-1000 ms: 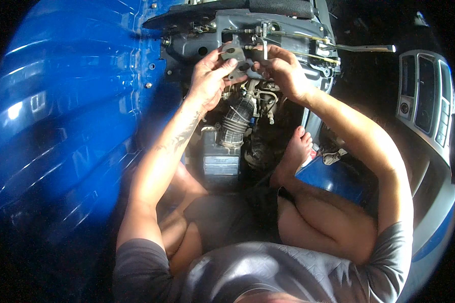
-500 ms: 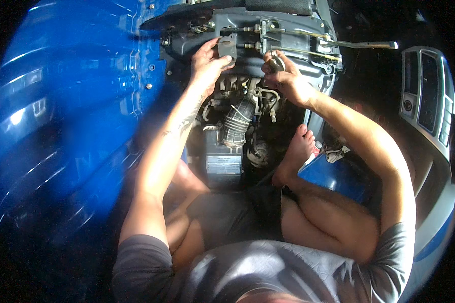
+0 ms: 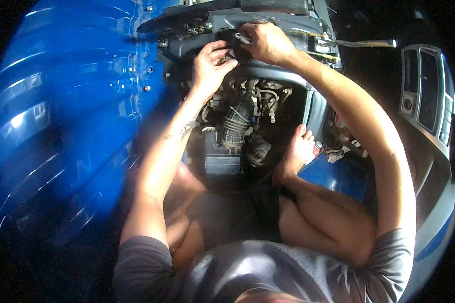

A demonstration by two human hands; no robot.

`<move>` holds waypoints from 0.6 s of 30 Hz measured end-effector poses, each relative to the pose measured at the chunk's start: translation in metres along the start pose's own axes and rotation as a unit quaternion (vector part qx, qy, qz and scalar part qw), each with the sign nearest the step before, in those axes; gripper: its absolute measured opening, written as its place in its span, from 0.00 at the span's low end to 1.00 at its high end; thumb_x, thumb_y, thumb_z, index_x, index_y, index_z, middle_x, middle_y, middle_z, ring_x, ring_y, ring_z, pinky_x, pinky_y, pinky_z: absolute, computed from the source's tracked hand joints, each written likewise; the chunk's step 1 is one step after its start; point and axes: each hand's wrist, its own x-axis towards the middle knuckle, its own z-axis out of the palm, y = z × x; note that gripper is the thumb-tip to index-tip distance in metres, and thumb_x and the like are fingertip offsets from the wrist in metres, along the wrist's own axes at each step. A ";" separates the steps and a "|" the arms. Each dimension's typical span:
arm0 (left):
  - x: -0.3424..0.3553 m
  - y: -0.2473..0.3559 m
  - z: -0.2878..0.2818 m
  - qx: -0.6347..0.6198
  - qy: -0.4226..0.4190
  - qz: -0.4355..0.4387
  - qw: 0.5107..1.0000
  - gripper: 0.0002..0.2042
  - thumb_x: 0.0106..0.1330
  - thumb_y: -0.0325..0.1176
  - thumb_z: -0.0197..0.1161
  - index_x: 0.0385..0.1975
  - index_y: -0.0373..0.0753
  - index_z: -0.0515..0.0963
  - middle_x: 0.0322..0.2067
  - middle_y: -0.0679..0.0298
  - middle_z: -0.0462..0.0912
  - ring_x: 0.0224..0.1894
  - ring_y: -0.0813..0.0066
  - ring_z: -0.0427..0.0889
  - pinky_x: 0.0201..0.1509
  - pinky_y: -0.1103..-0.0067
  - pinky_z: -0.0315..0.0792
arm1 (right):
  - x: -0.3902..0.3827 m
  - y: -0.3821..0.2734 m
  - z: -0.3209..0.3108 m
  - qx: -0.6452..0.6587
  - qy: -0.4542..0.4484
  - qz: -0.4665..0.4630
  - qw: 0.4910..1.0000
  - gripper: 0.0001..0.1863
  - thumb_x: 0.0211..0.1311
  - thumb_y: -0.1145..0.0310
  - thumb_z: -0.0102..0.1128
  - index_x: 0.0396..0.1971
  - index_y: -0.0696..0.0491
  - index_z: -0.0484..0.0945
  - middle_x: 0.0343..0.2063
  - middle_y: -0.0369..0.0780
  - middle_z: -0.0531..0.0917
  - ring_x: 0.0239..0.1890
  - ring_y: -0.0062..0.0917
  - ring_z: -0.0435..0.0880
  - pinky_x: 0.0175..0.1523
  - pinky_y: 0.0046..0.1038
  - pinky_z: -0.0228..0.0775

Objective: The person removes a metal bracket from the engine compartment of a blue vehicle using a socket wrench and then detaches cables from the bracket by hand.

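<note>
The right hand [image 3: 272, 44] grips a small silvery metal piece [image 3: 242, 38], shiny and rounded at its end, over the dark frame [image 3: 178, 52]. The left hand [image 3: 208, 69] curls nearby; whether it holds anything, I can't tell.

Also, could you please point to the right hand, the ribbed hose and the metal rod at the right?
right hand [image 3: 270, 44]: head view, back of the hand
ribbed hose [image 3: 236, 122]: head view, ribbed middle
metal rod [image 3: 365, 44]: head view, middle length
</note>
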 end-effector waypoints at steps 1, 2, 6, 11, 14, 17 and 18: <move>0.002 -0.005 -0.001 -0.013 0.007 -0.004 1.000 0.24 0.50 0.18 0.68 0.49 0.29 0.70 0.41 0.54 0.79 0.41 0.73 0.80 0.47 0.79 0.76 | 0.003 0.001 0.000 0.001 -0.001 0.014 1.000 0.18 0.50 0.65 0.65 0.42 0.56 0.78 0.34 0.49 0.82 0.39 0.45 0.81 0.45 0.40 0.74; 0.002 -0.009 -0.002 -0.028 0.015 -0.009 0.999 0.22 0.50 0.18 0.68 0.47 0.29 0.71 0.40 0.55 0.79 0.40 0.74 0.80 0.46 0.80 0.76 | 0.005 -0.002 -0.002 0.002 -0.005 0.028 1.000 0.18 0.50 0.65 0.65 0.41 0.56 0.78 0.34 0.50 0.82 0.39 0.45 0.81 0.45 0.40 0.74; 0.005 -0.015 0.004 -0.082 0.144 -0.078 0.983 0.18 0.50 0.18 0.67 0.43 0.30 0.73 0.36 0.57 0.78 0.35 0.74 0.80 0.41 0.82 0.76 | 0.016 0.006 -0.009 0.036 -0.011 0.067 0.997 0.19 0.52 0.64 0.64 0.43 0.58 0.78 0.34 0.51 0.83 0.38 0.42 0.83 0.44 0.36 0.75; 0.008 -0.021 0.014 -0.118 0.181 -0.056 0.975 0.17 0.51 0.19 0.66 0.42 0.30 0.74 0.36 0.56 0.79 0.36 0.72 0.81 0.39 0.81 0.77 | 0.023 0.027 -0.020 0.015 0.089 -0.021 0.996 0.24 0.44 0.66 0.59 0.46 0.53 0.75 0.46 0.55 0.75 0.52 0.45 0.73 0.59 0.38 0.62; 0.014 -0.026 0.014 0.000 0.202 -0.006 0.979 0.17 0.50 0.19 0.65 0.42 0.30 0.75 0.36 0.55 0.81 0.35 0.73 0.82 0.36 0.81 0.78 | 0.040 0.026 -0.028 -0.050 0.092 -0.064 0.992 0.15 0.42 0.67 0.58 0.34 0.54 0.76 0.34 0.51 0.78 0.38 0.44 0.76 0.44 0.41 0.67; 0.020 -0.027 0.013 0.031 0.191 -0.004 0.981 0.16 0.50 0.19 0.64 0.41 0.29 0.77 0.36 0.54 0.82 0.32 0.73 0.83 0.32 0.81 0.79 | 0.054 0.039 -0.023 -0.085 0.070 -0.094 0.989 0.13 0.43 0.66 0.57 0.32 0.54 0.76 0.31 0.49 0.78 0.35 0.43 0.76 0.41 0.41 0.68; 0.022 -0.021 0.014 0.020 0.181 -0.013 0.983 0.15 0.49 0.19 0.63 0.40 0.29 0.78 0.35 0.53 0.82 0.31 0.72 0.84 0.31 0.81 0.79 | 0.057 0.044 -0.021 -0.096 0.062 -0.102 0.988 0.13 0.43 0.65 0.57 0.31 0.54 0.76 0.30 0.49 0.78 0.34 0.42 0.76 0.40 0.41 0.68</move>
